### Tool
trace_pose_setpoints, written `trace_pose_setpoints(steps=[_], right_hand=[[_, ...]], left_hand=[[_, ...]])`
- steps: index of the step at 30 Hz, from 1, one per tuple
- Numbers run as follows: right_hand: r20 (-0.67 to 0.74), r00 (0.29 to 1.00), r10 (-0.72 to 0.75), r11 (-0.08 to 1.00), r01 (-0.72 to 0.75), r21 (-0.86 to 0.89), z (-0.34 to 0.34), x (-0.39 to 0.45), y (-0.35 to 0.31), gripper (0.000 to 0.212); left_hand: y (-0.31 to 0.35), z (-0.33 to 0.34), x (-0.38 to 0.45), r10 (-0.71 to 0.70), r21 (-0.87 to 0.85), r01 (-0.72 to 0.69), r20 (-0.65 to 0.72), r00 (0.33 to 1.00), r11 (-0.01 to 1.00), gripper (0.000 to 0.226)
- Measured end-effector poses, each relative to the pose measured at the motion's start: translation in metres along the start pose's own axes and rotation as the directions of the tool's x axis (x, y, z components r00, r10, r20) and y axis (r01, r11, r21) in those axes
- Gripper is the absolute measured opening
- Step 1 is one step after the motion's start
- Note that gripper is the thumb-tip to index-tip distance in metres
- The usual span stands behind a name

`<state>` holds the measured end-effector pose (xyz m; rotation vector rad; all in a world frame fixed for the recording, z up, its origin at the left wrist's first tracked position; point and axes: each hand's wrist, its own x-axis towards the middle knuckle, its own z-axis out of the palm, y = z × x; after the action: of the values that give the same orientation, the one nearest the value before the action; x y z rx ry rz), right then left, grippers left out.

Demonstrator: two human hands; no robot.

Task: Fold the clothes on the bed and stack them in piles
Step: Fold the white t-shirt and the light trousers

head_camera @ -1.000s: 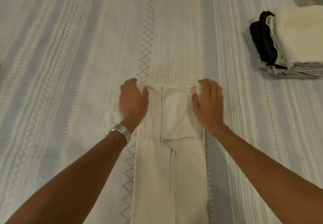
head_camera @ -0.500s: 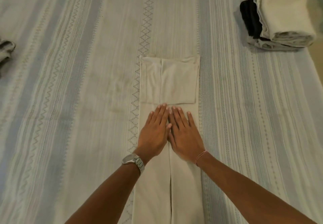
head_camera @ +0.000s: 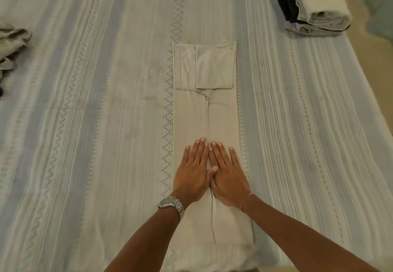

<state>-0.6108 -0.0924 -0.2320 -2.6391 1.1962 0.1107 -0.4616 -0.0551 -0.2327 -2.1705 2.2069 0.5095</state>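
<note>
Shirt: a beige strip folded narrow, lying mid-bed on the bedspread. Its long axis runs straight away from you; the near end sits just under your forearms.
Far end: already turned back on itself, a short doubled panel at the top of the strip.
Left hand: flat on the cloth, fingers straight and close together, pressing near the centre seam. It grips nothing.
Right hand: flat beside it, fingers straight and a little spread, thumb touching your left hand. It grips nothing either.
Key relation: most of the strip lies ahead of your fingertips, the rest behind your wrists. Both hands sit equally near the seam, so neither has the advantage.
Step in hand: smoothing, by the look of it. The next fold likely goes along the long axis, near end to far or far end to near.
Room: open bedspread on both sides of the strip and beyond its far end.
Edges: the bed's right edge runs well to your right.
Pile: folded dark and pale clothes stacked at the far right, near that edge and well apart from the strip.
Unfolded clothes: crumpled at the far left, partly out of view.
Risk: lifting one end may let the side folds slip open.
</note>
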Motion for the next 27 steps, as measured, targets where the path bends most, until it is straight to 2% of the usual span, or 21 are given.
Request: trace_pose_setpoints(steps=[7,13,16,19,21,23,24,26,27], right_hand=[[0.06,0.998,0.0,1.0,-0.001,0.008,0.023,-0.078,-0.036,0.073],[0.026,0.998,-0.057,0.998,0.057,0.002,0.026,-0.134,-0.061,0.074],[0.023,0.998,-0.051,0.996,0.049,0.074,0.031,-0.16,-0.071,0.071],[-0.015,1.0,-0.001,0.953,0.005,0.302,0.025,-0.176,-0.074,0.059],[-0.093,0.979,0.179,0.858,-0.109,0.501,0.012,-0.177,-0.071,0.047],[-0.173,0.887,0.428,0.767,-0.255,0.589,-0.007,-0.171,-0.066,0.034],[-0.151,0.821,0.55,0.701,-0.356,0.618,-0.014,-0.167,-0.062,0.031],[0.056,0.689,0.723,0.494,-0.572,0.655,-0.024,-0.161,-0.05,0.033],[0.173,0.64,0.749,0.405,-0.648,0.645,-0.026,-0.158,-0.043,0.033]], left_hand=[[0.019,0.019,-0.075,0.058,-0.038,-0.057,0.032,0.998,0.998,0.082],[0.037,0.032,-0.137,0.063,-0.039,-0.061,0.046,0.997,0.997,0.082],[0.043,0.041,-0.158,0.08,-0.044,-0.078,0.051,0.995,0.996,0.078],[0.048,0.037,-0.177,0.073,-0.132,-0.077,-0.029,0.997,0.988,0.064],[0.045,0.029,-0.179,-0.044,-0.192,0.016,-0.141,0.989,0.981,0.05],[0.042,0.018,-0.176,-0.275,-0.253,0.215,-0.234,0.933,0.943,0.036],[0.042,0.011,-0.175,-0.405,-0.323,0.324,-0.227,0.885,0.889,0.035],[0.042,-0.006,-0.173,-0.6,-0.444,0.5,-0.112,0.792,0.744,0.042],[0.04,-0.006,-0.17,-0.65,-0.462,0.564,-0.036,0.759,0.685,0.044]])
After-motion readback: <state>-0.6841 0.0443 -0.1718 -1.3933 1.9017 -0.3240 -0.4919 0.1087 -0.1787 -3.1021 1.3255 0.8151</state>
